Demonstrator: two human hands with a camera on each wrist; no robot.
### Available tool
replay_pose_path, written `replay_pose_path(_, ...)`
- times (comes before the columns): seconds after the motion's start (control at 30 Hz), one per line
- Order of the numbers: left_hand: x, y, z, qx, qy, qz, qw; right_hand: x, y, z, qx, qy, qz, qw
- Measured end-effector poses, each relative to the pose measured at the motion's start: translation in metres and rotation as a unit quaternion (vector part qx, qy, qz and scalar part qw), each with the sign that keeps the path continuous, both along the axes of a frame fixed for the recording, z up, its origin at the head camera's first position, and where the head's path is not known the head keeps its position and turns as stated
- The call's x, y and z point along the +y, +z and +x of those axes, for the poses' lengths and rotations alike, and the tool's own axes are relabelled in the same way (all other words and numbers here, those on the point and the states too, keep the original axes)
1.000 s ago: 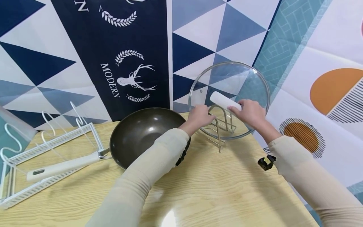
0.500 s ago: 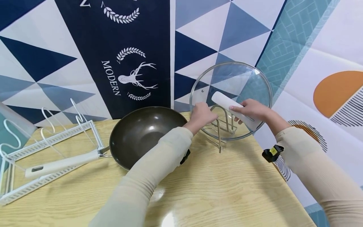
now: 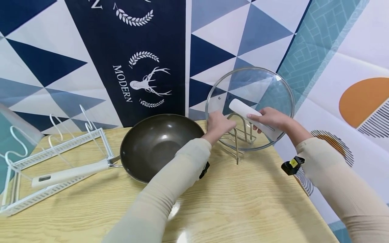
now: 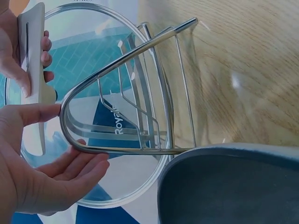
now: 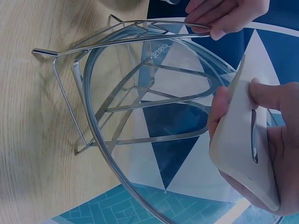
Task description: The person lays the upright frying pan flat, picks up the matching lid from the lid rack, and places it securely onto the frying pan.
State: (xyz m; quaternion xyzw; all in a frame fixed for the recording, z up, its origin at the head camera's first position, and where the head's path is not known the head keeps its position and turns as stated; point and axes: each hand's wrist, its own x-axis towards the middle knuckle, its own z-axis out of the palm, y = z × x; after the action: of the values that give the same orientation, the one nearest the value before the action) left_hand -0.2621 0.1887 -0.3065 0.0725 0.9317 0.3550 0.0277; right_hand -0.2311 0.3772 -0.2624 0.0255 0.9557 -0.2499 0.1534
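A large clear glass lid (image 3: 264,79) with a metal rim stands on edge in a metal wire lid rack (image 4: 126,56) at the back right of the table. My right hand (image 3: 270,118) holds the lid's broad white handle (image 5: 240,144), thumb on one face and fingers on the other. My left hand (image 3: 219,123) pinches the rack's front loop between thumb and fingers, as the left wrist view (image 4: 60,109) shows. Beside the left forearm sits a dark wok (image 3: 158,145), its white handle (image 3: 73,173) pointing left.
A white wire rack (image 3: 76,141) with curved dividers lies at the left, the wok's handle overlapping it. Patterned wall coverings (image 3: 152,33) rise close behind the table (image 3: 231,202). The table's right edge runs below the right forearm.
The right hand has shifted its grip on the lid's handle, so more of the handle's lower part shows. Lid, rack and left hand stay in place; the head view has shifted slightly.
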Motion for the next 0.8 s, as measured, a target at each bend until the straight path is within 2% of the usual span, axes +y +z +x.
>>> replay_pose_path(0.43, 0.002, 0.001, 0.006, -0.023, 0.049, 0.038, 0.9978, -0.002, -0.002, 0.003, 0.026, 0.007, 0.022, 0.999)
replay_pose_path(0.6, 0.004, 0.001, 0.005, -0.041, 0.066, 0.053, 0.9956, -0.004, -0.006, 0.005, 0.066, 0.002, 0.054, 0.996)
replay_pose_path(0.8, 0.001, 0.001, 0.006, -0.036, 0.07, 0.06, 0.9951, -0.009, -0.011, 0.007, 0.105, -0.008, 0.075, 0.992)
